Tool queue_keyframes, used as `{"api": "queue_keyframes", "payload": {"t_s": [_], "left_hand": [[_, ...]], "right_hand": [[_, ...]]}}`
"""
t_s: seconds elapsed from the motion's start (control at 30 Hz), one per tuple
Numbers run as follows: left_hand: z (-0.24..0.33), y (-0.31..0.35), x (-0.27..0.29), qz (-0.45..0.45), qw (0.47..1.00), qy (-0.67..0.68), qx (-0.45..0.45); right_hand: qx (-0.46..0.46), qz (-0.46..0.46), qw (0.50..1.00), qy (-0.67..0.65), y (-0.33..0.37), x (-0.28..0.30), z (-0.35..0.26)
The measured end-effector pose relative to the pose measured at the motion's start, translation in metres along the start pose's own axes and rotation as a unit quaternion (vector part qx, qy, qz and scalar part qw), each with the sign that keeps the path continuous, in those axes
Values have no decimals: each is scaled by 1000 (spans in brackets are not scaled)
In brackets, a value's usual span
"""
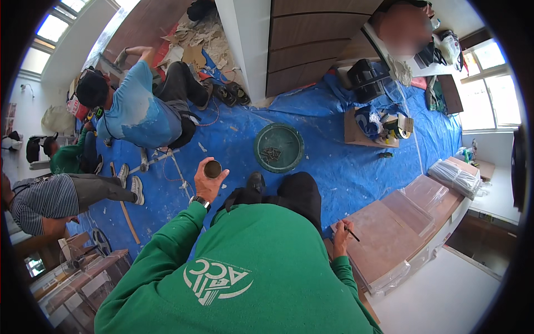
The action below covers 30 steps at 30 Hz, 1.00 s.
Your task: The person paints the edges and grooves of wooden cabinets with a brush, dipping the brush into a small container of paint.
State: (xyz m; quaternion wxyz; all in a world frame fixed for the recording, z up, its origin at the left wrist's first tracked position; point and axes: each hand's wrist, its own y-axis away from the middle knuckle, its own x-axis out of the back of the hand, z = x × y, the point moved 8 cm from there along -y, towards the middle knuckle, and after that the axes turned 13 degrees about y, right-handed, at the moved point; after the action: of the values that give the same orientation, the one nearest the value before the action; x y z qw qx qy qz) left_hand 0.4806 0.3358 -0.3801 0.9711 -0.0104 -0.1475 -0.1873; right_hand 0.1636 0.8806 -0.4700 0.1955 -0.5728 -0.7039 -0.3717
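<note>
My left hand is closed around a small round can, held out over the blue floor sheet with its round end facing up. Whether anything is inside the can is too dark to tell. A watch sits on that wrist. At the right, my right hand pinches a thin dark stick-like tool, perhaps a brush or a pencil; its kind is too small to make out. This hand is beside the edge of a brown board. Beyond my knees stands a round green basin with several small dark pieces in it.
Blue plastic sheeting covers the floor. One person in a blue shirt crouches at the left, near a striped-shirted person and another in green. A wooden box of supplies stands at the right, plastic-wrapped panels nearer.
</note>
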Motion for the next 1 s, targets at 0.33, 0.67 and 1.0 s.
{"api": "queue_keyframes", "payload": {"t_s": [0.33, 0.67, 1.0], "left_hand": [[10, 27, -32, 124, 991, 44, 18], [87, 54, -151, 189, 979, 59, 43], [84, 79, -222, 96, 987, 58, 117]], "right_hand": [[-11, -22, 996, 88, -97, 52, 40], [-18, -93, 995, 18, -266, 125, -3], [23, -266, 963, -45, -311, -27, 7]]}}
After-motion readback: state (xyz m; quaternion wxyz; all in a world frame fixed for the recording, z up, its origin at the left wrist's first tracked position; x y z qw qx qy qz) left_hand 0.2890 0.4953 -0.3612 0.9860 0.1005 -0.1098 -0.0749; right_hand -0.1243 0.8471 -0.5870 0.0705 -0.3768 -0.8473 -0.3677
